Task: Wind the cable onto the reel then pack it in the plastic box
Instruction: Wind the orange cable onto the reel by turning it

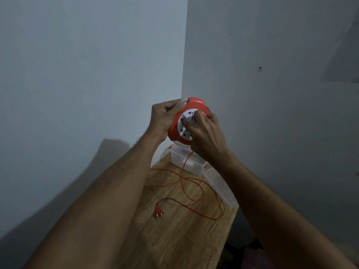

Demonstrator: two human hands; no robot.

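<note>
I hold a round orange reel with a white socket face up in front of me, above the table. My left hand grips its left rim. My right hand rests on the white centre, fingers curled on it. A thin orange cable hangs from the reel's underside and lies in loose loops on the wooden table. It ends in a red two-pin plug. A clear plastic box with red clips stands open at the table's far end, below the reel.
The box's clear lid lies along the table's right edge beside the box. The table stands in a corner between two pale walls. Dark floor and dim items show past the right edge.
</note>
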